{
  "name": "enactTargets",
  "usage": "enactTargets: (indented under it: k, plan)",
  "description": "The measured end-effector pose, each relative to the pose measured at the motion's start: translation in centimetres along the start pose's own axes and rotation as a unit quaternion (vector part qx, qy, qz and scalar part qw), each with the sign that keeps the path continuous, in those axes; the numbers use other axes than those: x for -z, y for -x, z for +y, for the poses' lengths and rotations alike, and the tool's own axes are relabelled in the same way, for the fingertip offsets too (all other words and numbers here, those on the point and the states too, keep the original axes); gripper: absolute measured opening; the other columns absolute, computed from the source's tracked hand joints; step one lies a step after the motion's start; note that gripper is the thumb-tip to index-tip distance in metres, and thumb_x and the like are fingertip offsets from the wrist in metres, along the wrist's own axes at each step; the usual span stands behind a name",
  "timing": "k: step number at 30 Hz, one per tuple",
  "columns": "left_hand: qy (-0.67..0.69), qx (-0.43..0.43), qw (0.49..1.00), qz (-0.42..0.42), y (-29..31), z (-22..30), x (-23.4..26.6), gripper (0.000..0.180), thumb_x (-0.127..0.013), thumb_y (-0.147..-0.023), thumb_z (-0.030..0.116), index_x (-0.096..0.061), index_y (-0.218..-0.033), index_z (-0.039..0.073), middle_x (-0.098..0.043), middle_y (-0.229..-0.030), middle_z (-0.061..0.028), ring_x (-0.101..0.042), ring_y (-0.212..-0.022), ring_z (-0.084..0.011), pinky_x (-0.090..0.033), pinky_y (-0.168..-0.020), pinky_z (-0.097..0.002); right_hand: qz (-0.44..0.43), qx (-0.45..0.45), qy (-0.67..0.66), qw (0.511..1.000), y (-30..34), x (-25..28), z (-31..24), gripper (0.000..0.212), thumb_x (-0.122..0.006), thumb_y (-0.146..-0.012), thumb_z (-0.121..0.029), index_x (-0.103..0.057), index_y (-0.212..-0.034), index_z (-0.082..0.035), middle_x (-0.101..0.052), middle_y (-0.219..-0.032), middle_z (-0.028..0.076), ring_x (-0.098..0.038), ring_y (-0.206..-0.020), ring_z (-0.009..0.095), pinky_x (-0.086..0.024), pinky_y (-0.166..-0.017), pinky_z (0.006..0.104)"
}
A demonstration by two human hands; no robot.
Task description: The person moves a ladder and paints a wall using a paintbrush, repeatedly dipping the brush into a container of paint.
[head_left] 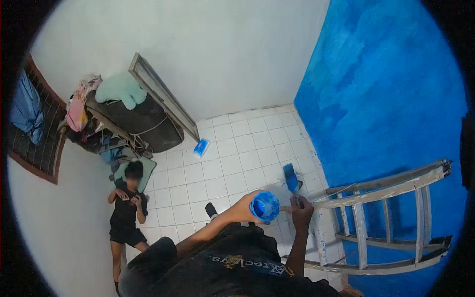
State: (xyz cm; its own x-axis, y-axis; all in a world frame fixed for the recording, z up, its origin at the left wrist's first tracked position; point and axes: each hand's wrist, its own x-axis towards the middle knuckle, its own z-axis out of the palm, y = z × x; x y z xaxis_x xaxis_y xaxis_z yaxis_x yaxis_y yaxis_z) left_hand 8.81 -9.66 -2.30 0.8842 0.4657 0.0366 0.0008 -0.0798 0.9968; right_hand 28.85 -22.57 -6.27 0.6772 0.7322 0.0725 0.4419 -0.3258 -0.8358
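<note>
My left hand [243, 208] is wrapped round a small cup of blue paint [265, 206], held in front of my body. Blue smears coat the inside of the cup, and a pool of paint shows at its bottom. To the right of it, my right hand [302, 214] grips a paintbrush [291, 175] by its handle. The brush's bristles are blue and point away from me, apart from the cup. The wall on the right [381, 89] is covered in blue paint, with darker patches in places.
A splattered stepladder [363, 232] stands close on my right by the blue wall. A blue-and-white packet [201, 148] lies on the white tiled floor [237, 143]. A dark barrel [153, 131], a leaning frame [163, 94] and piled cloths stand far left. Another person [129, 213] lies at the left wall.
</note>
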Motion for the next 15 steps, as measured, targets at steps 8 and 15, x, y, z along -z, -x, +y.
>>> enactTargets:
  k: [8, 15]
  plan:
    - [0.042, -0.013, 0.999, 0.001, 1.0, -0.9, -0.1, 0.079, -0.084, -0.051, 0.016, -0.048, -0.121, 0.004, -0.056, -0.114, -0.0085, -0.051, -0.109, -0.02, -0.038, -0.097, -0.0344, 0.042, -0.026, -0.109, 0.993, 0.2, -0.6, 0.2, 0.027, -0.063, -0.085, -0.021, -0.057, -0.069, 0.0, -0.044, -0.06, -0.003, -0.037, -0.059, 0.007, -0.032, -0.053, 0.026]
    - [0.068, -0.011, 0.997, 0.046, 1.5, -1.1, 0.5, 0.081, -0.085, -0.051, 0.015, -0.047, -0.122, 0.004, -0.055, -0.115, -0.0072, -0.05, -0.11, -0.0191, -0.037, -0.098, -0.0343, -0.057, -0.046, -0.023, 0.997, 1.0, -0.6, -1.7, 0.036, -0.064, -0.085, -0.026, -0.05, -0.065, 0.0, -0.052, -0.059, 0.006, -0.048, -0.055, 0.015, -0.038, -0.054, 0.0328]
